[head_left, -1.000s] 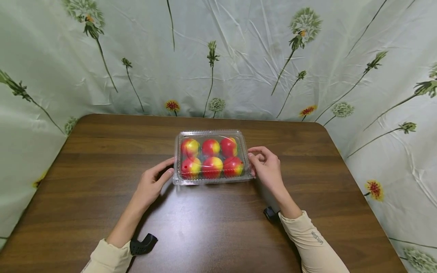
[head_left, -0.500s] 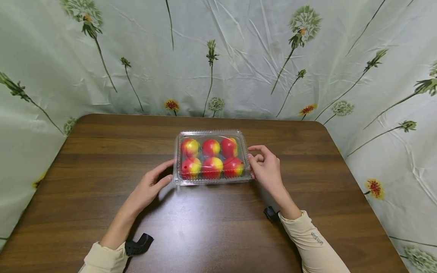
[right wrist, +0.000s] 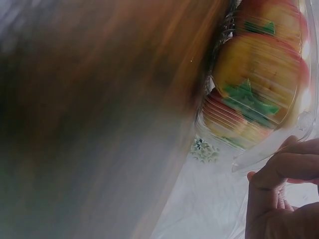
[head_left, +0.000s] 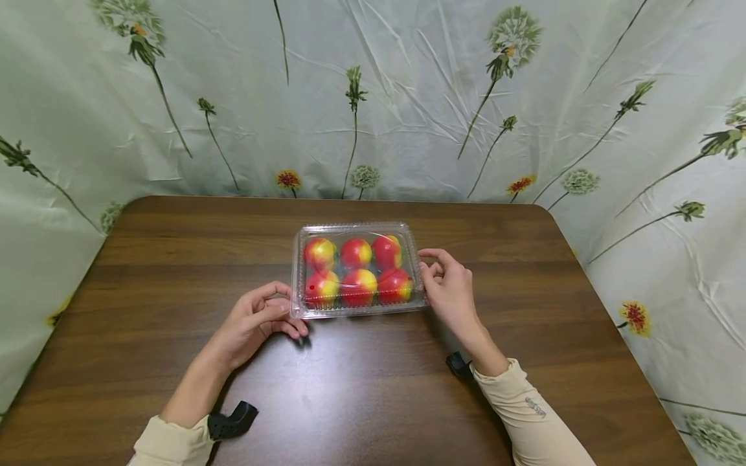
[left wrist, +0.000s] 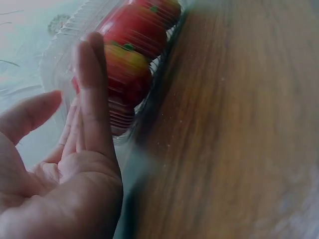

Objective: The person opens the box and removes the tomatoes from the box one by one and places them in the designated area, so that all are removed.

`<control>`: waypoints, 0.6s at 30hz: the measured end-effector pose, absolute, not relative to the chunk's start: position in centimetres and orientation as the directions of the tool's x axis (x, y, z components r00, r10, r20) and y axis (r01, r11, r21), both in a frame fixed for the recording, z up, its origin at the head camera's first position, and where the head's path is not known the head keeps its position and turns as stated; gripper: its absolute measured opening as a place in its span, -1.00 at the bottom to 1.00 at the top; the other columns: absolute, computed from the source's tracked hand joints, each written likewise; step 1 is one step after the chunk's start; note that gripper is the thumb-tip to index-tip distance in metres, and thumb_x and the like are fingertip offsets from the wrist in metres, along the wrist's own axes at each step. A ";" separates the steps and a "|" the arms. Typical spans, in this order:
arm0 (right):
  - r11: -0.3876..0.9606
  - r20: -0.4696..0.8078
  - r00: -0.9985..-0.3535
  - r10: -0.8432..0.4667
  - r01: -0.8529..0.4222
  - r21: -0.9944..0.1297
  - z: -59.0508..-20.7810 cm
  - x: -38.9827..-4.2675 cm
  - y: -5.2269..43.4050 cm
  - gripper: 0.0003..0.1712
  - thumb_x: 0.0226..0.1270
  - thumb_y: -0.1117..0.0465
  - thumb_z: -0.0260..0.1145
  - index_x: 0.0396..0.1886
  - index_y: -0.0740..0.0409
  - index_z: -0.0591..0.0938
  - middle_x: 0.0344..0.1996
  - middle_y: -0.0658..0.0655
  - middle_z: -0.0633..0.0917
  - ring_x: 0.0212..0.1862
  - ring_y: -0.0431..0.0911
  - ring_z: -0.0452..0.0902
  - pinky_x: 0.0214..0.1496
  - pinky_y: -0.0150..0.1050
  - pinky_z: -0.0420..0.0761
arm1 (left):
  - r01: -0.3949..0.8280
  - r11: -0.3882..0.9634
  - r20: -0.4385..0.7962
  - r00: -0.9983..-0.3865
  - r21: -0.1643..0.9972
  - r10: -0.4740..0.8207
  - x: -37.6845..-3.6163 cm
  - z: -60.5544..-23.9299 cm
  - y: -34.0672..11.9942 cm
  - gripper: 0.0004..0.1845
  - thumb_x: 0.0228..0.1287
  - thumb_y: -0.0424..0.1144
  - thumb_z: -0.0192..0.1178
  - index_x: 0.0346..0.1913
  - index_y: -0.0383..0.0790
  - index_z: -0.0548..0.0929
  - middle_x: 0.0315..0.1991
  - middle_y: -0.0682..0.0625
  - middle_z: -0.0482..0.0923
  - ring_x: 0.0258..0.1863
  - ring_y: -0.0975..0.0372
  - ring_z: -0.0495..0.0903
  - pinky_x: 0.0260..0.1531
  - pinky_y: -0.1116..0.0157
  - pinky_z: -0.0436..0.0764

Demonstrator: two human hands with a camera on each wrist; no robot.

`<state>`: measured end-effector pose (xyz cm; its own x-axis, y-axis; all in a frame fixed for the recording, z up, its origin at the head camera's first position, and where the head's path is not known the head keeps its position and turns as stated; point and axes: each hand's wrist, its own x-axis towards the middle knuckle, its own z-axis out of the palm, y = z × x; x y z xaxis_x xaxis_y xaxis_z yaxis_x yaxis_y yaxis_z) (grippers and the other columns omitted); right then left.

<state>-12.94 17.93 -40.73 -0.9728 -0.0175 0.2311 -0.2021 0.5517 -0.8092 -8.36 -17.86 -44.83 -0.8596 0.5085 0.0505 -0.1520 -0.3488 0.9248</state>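
Observation:
A clear plastic clamshell container [head_left: 355, 314] with its ribbed lid down sits on the table. Inside are several round red-and-yellow fruits [head_left: 357, 287] in two rows, with green leafy bits on them in the wrist views. At its left side is my left hand [head_left: 247, 327], fingers extended and thumb apart in the left wrist view [left wrist: 75, 174]; some fingertips reach past the near left corner. My right hand [head_left: 451, 294] pinches the container's right rim between thumb and fingers, which the right wrist view shows at the rim's edge [right wrist: 254, 154].
The brown wooden table [head_left: 361, 388] extends around the container on all sides. Behind it hangs a pale curtain [head_left: 408, 97] printed with dandelions and other flowers. A black wrist mount [head_left: 233, 421] is strapped on the left forearm, another black mount [head_left: 459, 366] on the right.
My left hand has turned and slid down along the container's left side, its lower fingers now showing near the front corner. The right hand stays at the right rim; the container keeps its place.

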 end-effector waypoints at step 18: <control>0.726 0.313 -0.948 -0.059 -0.256 -0.638 -39.5 -11.8 17.4 -0.66 0.56 0.02 0.07 0.09 0.08 0.61 -0.53 0.02 0.59 -0.46 -0.11 0.46 -0.38 -0.23 0.53 | -0.246 -0.472 0.061 -0.836 0.846 0.545 -8.2 -44.6 -18.0 -0.73 0.42 -0.65 -0.18 0.03 -0.36 0.40 -0.28 -0.20 0.72 -0.30 0.05 0.77 -0.25 0.24 0.75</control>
<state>-11.84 17.45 -39.50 -0.9479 -0.0595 0.3129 -0.2562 0.7262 -0.6380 -8.19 -17.97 -44.62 -0.8363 0.5449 0.0612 -0.2459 -0.4724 0.8464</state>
